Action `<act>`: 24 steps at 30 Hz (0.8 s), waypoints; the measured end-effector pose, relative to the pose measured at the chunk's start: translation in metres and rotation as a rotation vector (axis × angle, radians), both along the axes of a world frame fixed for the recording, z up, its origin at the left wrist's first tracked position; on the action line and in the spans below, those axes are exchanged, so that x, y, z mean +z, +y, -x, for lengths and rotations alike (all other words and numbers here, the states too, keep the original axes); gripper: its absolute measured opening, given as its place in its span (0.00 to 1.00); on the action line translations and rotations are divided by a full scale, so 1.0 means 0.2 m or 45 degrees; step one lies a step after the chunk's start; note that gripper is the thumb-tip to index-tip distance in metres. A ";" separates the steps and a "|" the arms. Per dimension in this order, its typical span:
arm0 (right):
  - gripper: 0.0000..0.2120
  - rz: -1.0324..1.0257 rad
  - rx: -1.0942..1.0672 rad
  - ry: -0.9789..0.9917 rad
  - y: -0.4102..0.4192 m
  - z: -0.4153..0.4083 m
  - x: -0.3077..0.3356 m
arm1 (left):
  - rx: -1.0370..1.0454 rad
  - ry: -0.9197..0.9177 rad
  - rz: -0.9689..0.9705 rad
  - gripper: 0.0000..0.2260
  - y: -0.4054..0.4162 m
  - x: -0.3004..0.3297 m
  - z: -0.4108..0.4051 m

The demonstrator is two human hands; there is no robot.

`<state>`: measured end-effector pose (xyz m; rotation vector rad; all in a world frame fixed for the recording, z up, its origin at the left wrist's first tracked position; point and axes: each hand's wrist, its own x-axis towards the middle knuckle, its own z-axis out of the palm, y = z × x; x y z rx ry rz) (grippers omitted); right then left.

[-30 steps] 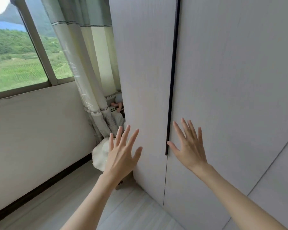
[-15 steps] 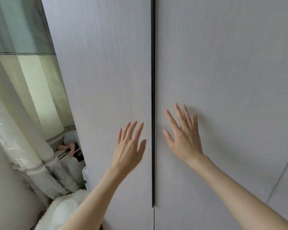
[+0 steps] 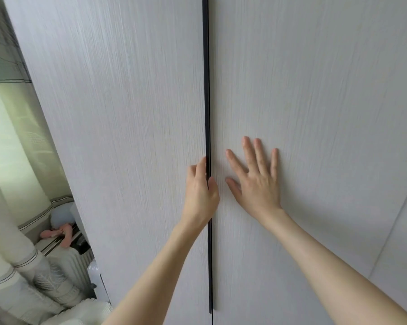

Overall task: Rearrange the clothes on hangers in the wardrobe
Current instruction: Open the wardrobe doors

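Two wardrobe doors [image 3: 127, 113] closed, left hand [image 3: 201, 191] fingers hooking dark seam [image 3: 206, 90]; right hand [image 3: 256, 181] flat

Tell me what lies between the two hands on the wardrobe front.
In the head view, only bare pale panel of the right door separates the left hand, whose fingers reach into the dark gap, from the right hand.

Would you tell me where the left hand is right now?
In the head view, the left hand is at centre frame, fingers hooked into the dark handle strip between the wardrobe doors, just left of the flat right hand.
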<state>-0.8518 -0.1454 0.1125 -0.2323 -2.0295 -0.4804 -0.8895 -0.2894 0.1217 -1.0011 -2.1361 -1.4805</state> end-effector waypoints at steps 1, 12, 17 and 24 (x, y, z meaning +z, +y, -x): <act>0.29 0.005 0.000 -0.009 0.00 0.00 0.00 | 0.009 -0.028 -0.016 0.20 -0.01 0.01 -0.01; 0.29 0.246 0.184 -0.101 -0.10 -0.08 0.05 | 0.306 -0.067 -0.099 0.09 -0.26 0.04 -0.25; 0.20 1.168 1.116 -0.320 -0.42 -0.25 0.05 | 0.423 -0.024 -0.099 0.10 -0.46 0.03 -0.40; 0.21 1.261 1.645 -0.568 -0.79 -0.41 -0.02 | 0.535 -0.031 -0.139 0.12 -0.76 0.02 -0.58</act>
